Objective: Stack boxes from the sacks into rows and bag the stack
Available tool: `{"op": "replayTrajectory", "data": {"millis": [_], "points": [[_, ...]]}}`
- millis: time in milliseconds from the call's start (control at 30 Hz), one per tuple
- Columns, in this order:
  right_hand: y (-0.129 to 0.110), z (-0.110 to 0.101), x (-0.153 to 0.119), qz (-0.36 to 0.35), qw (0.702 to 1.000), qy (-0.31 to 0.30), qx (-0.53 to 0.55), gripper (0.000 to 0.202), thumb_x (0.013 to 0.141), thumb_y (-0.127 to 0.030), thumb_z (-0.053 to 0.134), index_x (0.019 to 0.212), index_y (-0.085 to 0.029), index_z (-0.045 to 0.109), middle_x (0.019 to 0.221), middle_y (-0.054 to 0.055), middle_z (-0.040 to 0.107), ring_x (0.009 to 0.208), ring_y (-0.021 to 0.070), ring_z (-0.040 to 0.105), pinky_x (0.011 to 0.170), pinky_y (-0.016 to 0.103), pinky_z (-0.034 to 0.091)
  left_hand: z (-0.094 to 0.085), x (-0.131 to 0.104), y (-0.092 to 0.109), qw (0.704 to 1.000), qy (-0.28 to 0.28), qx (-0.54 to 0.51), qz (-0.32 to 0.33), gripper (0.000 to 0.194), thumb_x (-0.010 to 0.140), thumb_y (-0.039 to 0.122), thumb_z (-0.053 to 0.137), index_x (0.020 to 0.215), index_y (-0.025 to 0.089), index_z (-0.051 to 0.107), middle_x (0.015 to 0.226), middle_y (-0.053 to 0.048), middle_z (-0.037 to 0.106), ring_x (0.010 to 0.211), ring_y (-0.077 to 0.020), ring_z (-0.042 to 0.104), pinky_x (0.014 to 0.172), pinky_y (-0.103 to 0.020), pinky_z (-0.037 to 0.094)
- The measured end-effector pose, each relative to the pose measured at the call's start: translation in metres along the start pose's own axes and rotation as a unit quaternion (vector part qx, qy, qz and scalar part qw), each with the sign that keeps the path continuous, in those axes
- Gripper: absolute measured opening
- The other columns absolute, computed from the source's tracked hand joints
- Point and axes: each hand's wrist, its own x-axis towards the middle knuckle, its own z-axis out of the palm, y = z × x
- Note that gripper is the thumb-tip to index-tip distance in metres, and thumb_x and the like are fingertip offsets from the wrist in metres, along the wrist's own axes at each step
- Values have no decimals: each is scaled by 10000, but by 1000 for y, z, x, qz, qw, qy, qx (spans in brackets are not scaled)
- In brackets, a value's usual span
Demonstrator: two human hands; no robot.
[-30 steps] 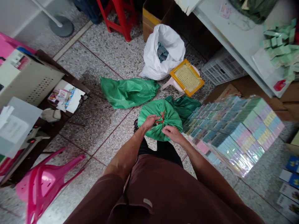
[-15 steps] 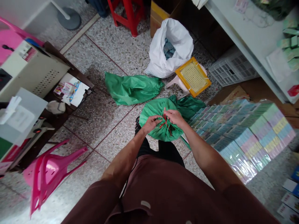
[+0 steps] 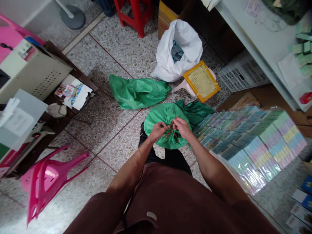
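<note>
A full green plastic sack [image 3: 156,118] stands in front of my legs, its mouth gathered up in the middle. Red string [image 3: 172,129] runs around the gathered neck. My left hand [image 3: 159,130] is closed in a pinch at the left of the neck, on the string as far as I can see. From the right, my right hand [image 3: 181,126] pinches the red string with thumb and fingers. Beyond the sack another green sack [image 3: 140,92] lies flat on the floor, and a darker green one [image 3: 196,112] sits just behind to the right.
Plastic-wrapped stacks of small packs [image 3: 253,146] rise at my right. Ahead are an open white sack [image 3: 165,55] and a yellow-framed stool [image 3: 203,81]. A pink chair [image 3: 48,178] stands at left, a red stool [image 3: 136,14] farther off. A white table [image 3: 263,42] borders the right.
Both hands have shifted slightly at the neck of the sack. My right hand's fingers have changed position on the string, and the string's loose ends lie differently.
</note>
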Motion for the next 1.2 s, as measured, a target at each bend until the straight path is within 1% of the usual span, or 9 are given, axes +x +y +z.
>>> {"op": "replayTrajectory", "data": {"millis": [67, 200, 333, 467, 667, 833, 967, 1067, 1200], "points": [[0, 2, -3, 0, 1000, 7, 22, 546, 773, -755, 701, 794, -221, 593, 707, -7, 629, 635, 114, 586, 604, 225, 481, 1, 3, 4, 999, -14, 10, -48, 403, 717, 484, 896, 798, 176, 649, 662, -2, 609, 606, -142, 563, 568, -260, 471], [0, 2, -7, 5, 998, 1, 57, 561, 752, -764, 730, 809, -223, 590, 746, 1, 656, 686, 130, 631, 669, 245, 520, -5, 2, 14, 988, -101, 29, -115, 473, 712, 555, 882, 850, 127, 737, 735, -85, 699, 582, -205, 631, 555, -338, 530], [-1, 0, -3, 17, 997, 17, 71, 565, 737, -761, 754, 813, -230, 578, 718, -8, 637, 639, 130, 615, 603, 244, 503, -7, -4, 11, 986, -144, 20, -76, 477, 672, 517, 917, 900, 123, 772, 792, -76, 705, 614, -187, 628, 628, -353, 565], [-2, 0, 3, 33, 995, 46, 79, 573, 749, -786, 703, 837, -243, 540, 683, -15, 603, 581, 134, 576, 523, 247, 469, 2, -10, -4, 995, -87, 20, 37, 381, 735, 494, 882, 874, 154, 776, 780, -31, 677, 715, -162, 587, 725, -295, 539], [-3, -6, -9, 53, 994, 51, 84, 563, 716, -749, 745, 858, -229, 585, 734, 6, 618, 625, 131, 601, 564, 250, 527, 12, -18, -25, 988, 21, 51, 141, 211, 800, 359, 837, 949, 211, 813, 1023, -96, 769, 993, -267, 659, 984, -364, 514], [-11, -21, -22, 44, 995, 68, 65, 561, 737, -734, 763, 915, -210, 673, 843, 39, 683, 730, 159, 664, 589, 259, 574, 17, -21, -35, 981, 60, 71, 168, 184, 830, 354, 807, 968, 232, 813, 1055, -108, 774, 1019, -289, 671, 1043, -403, 501], [-15, -24, -32, 2, 999, 9, -39, 487, 799, -666, 763, 947, -205, 713, 859, 37, 716, 790, 176, 689, 653, 272, 601, 21, -23, -39, 978, 69, 83, 177, 191, 847, 359, 797, 988, 230, 806, 1053, -95, 773, 1006, -274, 675, 1022, -378, 507], [-7, -18, -36, -6, 994, -27, -102, 413, 804, -592, 784, 942, -213, 695, 743, 0, 690, 667, 156, 655, 614, 269, 569, 22, -23, -41, 976, 65, 93, 186, 189, 876, 331, 767, 1031, 230, 806, 1072, -95, 769, 1013, -262, 675, 1015, -359, 500], [12, -11, -35, -17, 989, -7, -145, 284, 854, -486, 689, 962, -224, 693, 757, 11, 719, 676, 178, 697, 665, 304, 580, 22, -23, -41, 976, 70, 98, 182, 192, 878, 312, 755, 1045, 236, 811, 1069, -100, 766, 1015, -267, 674, 1008, -358, 490]]}}
